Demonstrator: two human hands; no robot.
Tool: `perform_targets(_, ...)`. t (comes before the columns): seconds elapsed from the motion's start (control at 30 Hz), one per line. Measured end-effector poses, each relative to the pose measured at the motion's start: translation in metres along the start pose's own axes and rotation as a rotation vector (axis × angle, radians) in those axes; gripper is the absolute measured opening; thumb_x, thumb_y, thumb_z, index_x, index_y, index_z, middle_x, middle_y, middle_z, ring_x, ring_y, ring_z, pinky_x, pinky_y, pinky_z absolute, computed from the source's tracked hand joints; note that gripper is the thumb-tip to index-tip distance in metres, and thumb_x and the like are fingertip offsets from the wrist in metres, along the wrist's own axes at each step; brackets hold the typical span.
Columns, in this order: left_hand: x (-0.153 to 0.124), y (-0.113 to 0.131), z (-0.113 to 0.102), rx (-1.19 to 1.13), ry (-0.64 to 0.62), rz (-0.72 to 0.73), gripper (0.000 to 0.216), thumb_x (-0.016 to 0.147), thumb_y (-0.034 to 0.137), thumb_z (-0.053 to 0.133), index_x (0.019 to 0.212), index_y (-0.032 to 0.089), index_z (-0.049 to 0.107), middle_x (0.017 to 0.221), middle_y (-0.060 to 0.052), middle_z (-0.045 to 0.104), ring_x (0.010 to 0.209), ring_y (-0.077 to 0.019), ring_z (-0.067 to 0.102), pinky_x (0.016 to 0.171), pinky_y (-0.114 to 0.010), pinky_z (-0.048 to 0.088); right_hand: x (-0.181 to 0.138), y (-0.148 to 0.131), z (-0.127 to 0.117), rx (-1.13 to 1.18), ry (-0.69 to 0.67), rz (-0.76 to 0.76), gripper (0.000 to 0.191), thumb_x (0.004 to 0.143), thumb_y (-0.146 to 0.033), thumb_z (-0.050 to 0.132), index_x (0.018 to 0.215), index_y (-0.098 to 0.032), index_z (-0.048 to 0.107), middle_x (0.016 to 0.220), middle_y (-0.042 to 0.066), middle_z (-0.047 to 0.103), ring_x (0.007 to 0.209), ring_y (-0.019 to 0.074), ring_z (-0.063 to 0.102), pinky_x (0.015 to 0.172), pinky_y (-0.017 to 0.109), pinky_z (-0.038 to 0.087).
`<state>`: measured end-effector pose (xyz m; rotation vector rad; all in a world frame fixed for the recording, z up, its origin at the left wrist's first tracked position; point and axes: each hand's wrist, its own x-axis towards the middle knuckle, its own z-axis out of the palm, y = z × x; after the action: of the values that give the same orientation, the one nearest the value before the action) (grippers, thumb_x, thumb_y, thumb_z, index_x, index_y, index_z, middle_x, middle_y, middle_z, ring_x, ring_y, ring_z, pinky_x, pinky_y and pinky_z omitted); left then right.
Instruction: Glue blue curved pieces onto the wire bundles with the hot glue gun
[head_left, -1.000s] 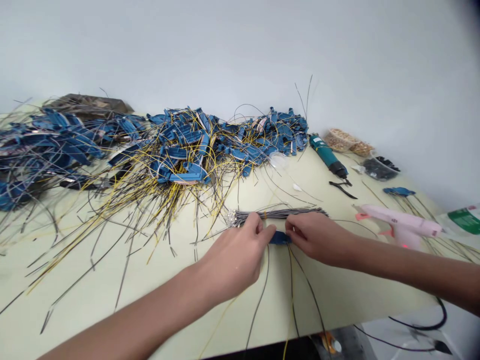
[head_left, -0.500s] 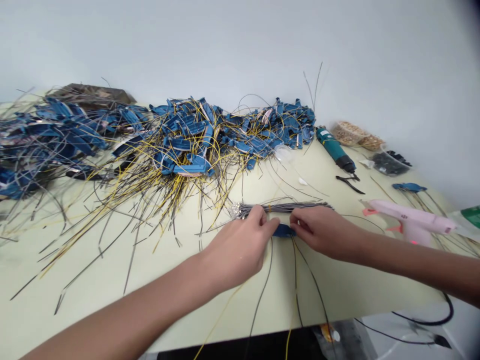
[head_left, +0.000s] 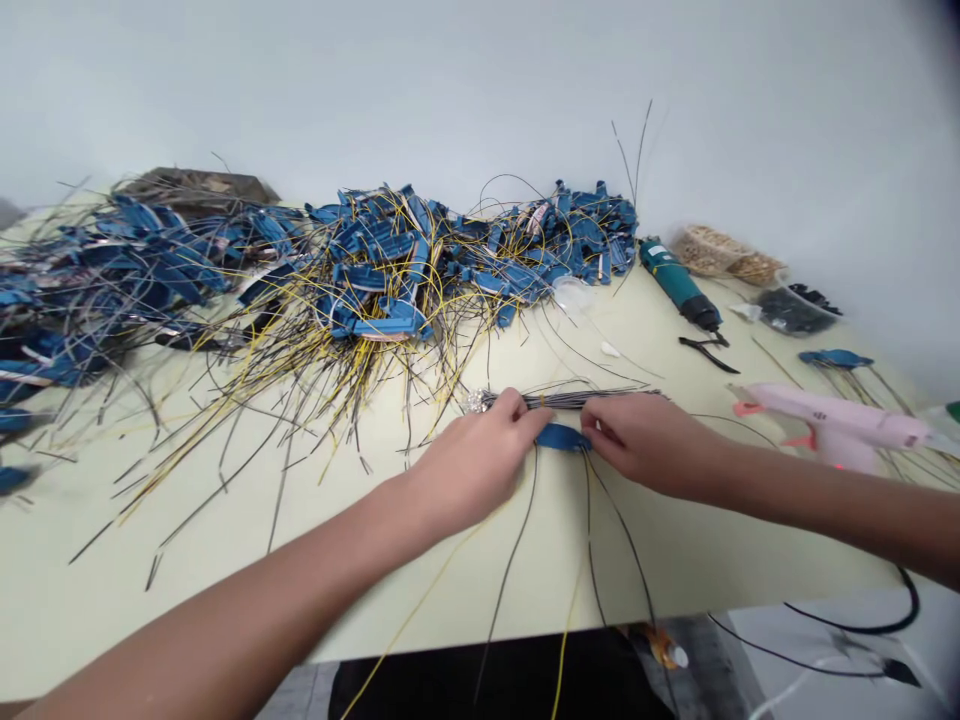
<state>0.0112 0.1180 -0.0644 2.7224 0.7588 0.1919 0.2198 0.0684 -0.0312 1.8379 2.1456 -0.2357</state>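
The left hand is narrowed to a pinch on the left end of a small blue piece. The piece is laid crosswise on the table between both hands. Its right end is pinched by the right hand, equally near.

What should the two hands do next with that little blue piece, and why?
Probably lift the blue piece a little and draw it toward the near table edge. The left hand and right hand each pinch one end, its thin wires trail over that edge, and the grey wire bundle lies just behind them, where it might snag.
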Motion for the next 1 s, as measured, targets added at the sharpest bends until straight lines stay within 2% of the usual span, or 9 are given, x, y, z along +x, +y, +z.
perform_targets(0.23,0.002,-0.001,-0.004,-0.015,0.013,0.004,0.04,0.09,0.01,0.045,0.128,0.019,0.051,0.108,-0.01,0.058,0.086,-0.0201,0.064,0.074,-0.033,0.054,0.001,-0.003,-0.001,-0.016,-0.007,0.009,0.021,0.096,-0.034,0.055,0.092,-0.015,0.063,0.084,0.0,0.065,0.076,0.0137,0.064,0.073,0.034,0.054)
perform_targets(0.43,-0.008,0.007,-0.033,0.006,0.03,-0.023,0.036,0.09,0.009,0.043,0.122,0.018,0.055,0.104,-0.009,0.059,0.083,-0.0203,0.064,0.071,-0.033,0.053,0.001,-0.004,-0.003,-0.019,-0.012,0.005,0.022,0.096,-0.035,0.056,0.094,-0.015,0.063,0.086,0.001,0.066,0.077,0.014,0.064,0.073,0.034,0.054)
perform_targets(0.53,-0.023,0.026,-0.048,0.047,0.014,-0.071,0.023,0.091,0.014,0.045,0.105,0.017,0.061,0.097,-0.008,0.059,0.072,-0.0191,0.063,0.062,-0.031,0.05,0.002,-0.002,-0.003,-0.016,-0.016,0.0,0.022,0.095,-0.036,0.056,0.094,-0.015,0.063,0.086,0.001,0.066,0.078,0.0141,0.064,0.073,0.034,0.054)
perform_targets(0.6,-0.035,0.044,-0.051,0.021,-0.058,-0.014,0.014,0.09,0.017,0.047,0.086,0.018,0.061,0.086,-0.005,0.058,0.063,-0.0173,0.06,0.054,-0.029,0.045,0.002,-0.001,-0.004,-0.013,-0.018,-0.004,0.022,0.095,-0.035,0.056,0.095,-0.015,0.063,0.087,0.001,0.066,0.078,0.0143,0.064,0.074,0.034,0.054)
perform_targets(0.7,-0.047,0.073,-0.039,-0.043,-0.196,0.159,0.004,0.086,0.02,0.056,0.082,0.021,0.058,0.079,-0.001,0.059,0.05,-0.0152,0.055,0.04,-0.028,0.03,0.001,-0.002,-0.005,-0.011,-0.022,-0.006,0.022,0.096,-0.035,0.056,0.096,-0.015,0.063,0.088,0.001,0.066,0.079,0.0146,0.065,0.075,0.035,0.054)
perform_targets(0.8,-0.052,0.092,-0.014,0.044,-0.302,0.238,0.008,0.085,0.018,0.059,0.078,0.02,0.055,0.074,-0.001,0.061,0.046,-0.0189,0.055,0.035,-0.033,0.015,0.001,-0.004,-0.007,-0.009,-0.027,0.0,0.021,0.096,-0.035,0.056,0.096,-0.015,0.064,0.088,0.001,0.066,0.08,0.0147,0.065,0.076,0.035,0.054)
perform_targets(0.9,-0.053,0.098,0.01,0.14,-0.248,0.205,0.007,0.083,0.016,0.059,0.078,0.019,0.055,0.069,-0.002,0.061,0.043,-0.0208,0.055,0.033,-0.034,0.011,0.001,-0.004,-0.007,-0.003,-0.026,0.001,0.022,0.096,-0.035,0.056,0.098,-0.015,0.063,0.089,0.001,0.066,0.08,0.0147,0.065,0.075,0.035,0.055)
perform_targets(1.0,-0.058,0.098,0.025,0.199,-0.131,0.178,0.008,0.082,0.019,0.06,0.077,0.018,0.054,0.067,-0.004,0.061,0.042,-0.021,0.054,0.031,-0.032,0.02,0.001,-0.002,-0.006,0.002,-0.023,-0.007,0.022,0.095,-0.035,0.056,0.099,-0.014,0.063,0.091,0.002,0.067,0.081,0.015,0.065,0.076,0.035,0.055)
